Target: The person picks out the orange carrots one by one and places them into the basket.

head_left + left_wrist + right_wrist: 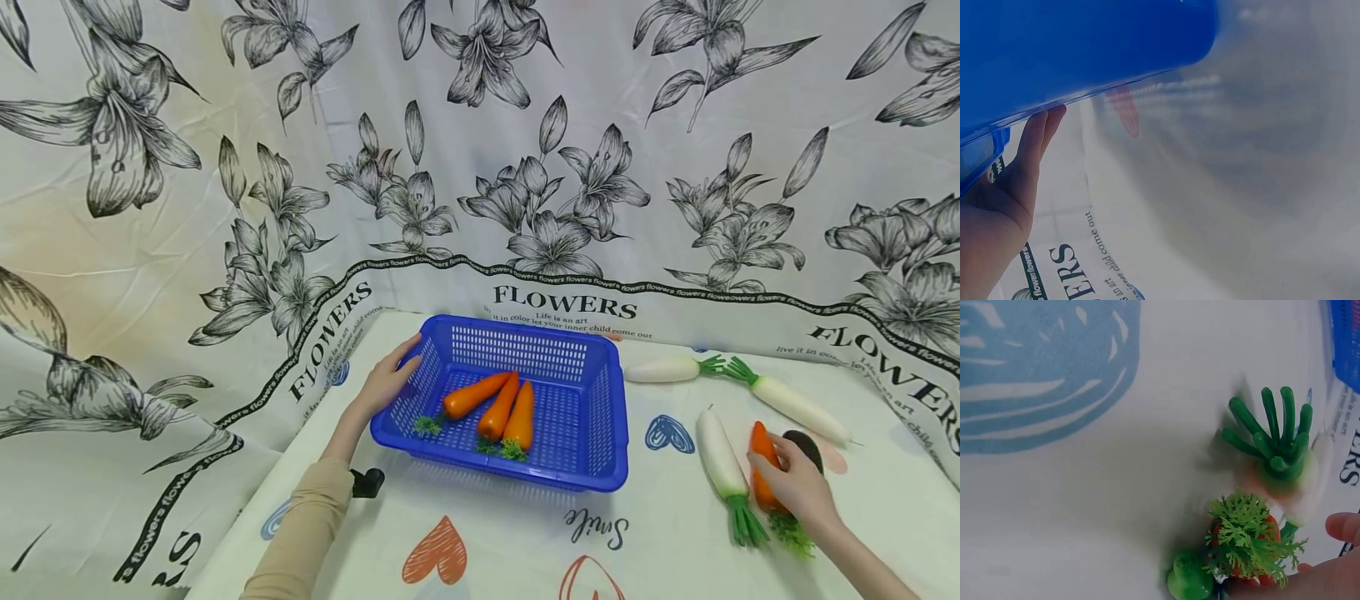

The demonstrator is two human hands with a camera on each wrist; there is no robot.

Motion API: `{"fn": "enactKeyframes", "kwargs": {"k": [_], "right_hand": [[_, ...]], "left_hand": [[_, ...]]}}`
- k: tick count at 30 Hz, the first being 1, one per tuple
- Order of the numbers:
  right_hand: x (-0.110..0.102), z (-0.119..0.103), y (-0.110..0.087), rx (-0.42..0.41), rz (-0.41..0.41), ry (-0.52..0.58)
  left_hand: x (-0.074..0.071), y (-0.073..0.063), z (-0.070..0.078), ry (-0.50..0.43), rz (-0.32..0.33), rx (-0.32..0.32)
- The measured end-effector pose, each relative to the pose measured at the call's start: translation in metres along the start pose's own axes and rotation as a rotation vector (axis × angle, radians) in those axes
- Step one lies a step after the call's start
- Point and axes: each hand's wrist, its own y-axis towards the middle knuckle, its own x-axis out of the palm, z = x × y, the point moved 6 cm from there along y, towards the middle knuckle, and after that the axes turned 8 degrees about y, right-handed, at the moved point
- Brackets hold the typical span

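A blue plastic basket (pixel 498 471) stands on the cloth, with three orange carrots (pixel 480 395) lying inside. My left hand (pixel 388 379) grips its left rim; in the left wrist view the fingers (pixel 1034 147) reach under the rim. On the right, my right hand (pixel 801 482) holds another carrot (pixel 762 450) by its side, leafy tops towards me. A white radish (pixel 722 454) lies just left of that carrot. Beyond the hand sits a dark rounded object (pixel 804 450), partly hidden. In the right wrist view the carrot's leafy top (pixel 1244 534) is beside a green knob (pixel 1190 575).
Two more white radishes, one (pixel 660 369) by the basket's right side and one (pixel 801 408) further right, lie at the back with their green ends close together. A flower-printed curtain (pixel 555 183) rises behind and left of the table (pixel 480 558).
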Motion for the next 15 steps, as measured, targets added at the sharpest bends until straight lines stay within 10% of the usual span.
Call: {"fn": "enactKeyframes", "kwargs": {"k": [15], "right_hand": [[0.015,0.013,0.003,0.022,0.096,-0.122]], "left_hand": [[0.000,-0.001,0.000,0.012,0.006,0.004]]}}
